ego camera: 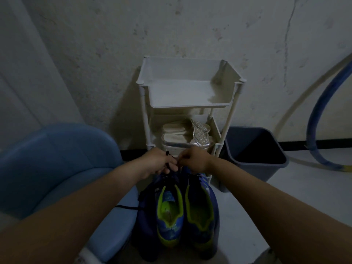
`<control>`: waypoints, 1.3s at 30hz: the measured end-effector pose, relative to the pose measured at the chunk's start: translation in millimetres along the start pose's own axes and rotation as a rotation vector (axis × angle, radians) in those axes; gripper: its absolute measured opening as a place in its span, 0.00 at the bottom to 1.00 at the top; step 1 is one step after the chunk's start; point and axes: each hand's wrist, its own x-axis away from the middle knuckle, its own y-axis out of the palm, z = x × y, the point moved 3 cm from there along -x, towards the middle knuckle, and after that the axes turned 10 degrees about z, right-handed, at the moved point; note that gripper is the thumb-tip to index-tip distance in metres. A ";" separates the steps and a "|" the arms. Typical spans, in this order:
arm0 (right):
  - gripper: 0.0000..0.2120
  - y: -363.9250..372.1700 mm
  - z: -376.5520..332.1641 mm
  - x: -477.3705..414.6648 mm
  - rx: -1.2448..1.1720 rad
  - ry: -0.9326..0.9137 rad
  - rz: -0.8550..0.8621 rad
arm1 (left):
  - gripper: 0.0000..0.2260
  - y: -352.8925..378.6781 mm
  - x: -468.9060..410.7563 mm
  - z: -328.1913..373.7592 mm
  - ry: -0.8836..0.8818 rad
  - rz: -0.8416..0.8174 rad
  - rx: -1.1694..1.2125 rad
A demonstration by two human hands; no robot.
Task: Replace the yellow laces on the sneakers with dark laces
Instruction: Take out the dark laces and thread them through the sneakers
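Dim grey floor (pixel 285 197): blue lime-lined sneakers (pixel 169 216) before white plastic rack (pixel 190 106). Left hand (pixel 156 162) & right hand (pixel 192 159) both pinch thin dark lace (pixel 167 154) (threading, prob.); next: feed tip thru next eyelet.

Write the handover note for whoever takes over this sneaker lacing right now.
Left hand: fingers pinch the dark lace.
Right hand: fingers pinch the same lace, above the front of the left sneaker.
Right sneaker stands beside it, in front of the white rack.
Done: no yellow laces in view.
Left: finish threading the left sneaker. Check the right one, since its eyelets are too dark to judge.
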 end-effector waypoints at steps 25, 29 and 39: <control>0.15 36.7 -2.5 7.3 0.342 0.027 -0.325 | 0.06 -51.7 -8.2 -26.1 -0.066 0.221 -0.706; 0.17 33.3 -3.7 4.5 -0.002 0.157 -0.205 | 0.15 -49.2 -7.3 -25.3 -0.002 0.136 -0.934; 0.13 -0.1 -33.1 7.1 -0.586 0.098 -0.009 | 0.17 -46.3 4.3 -5.6 0.083 0.280 -1.025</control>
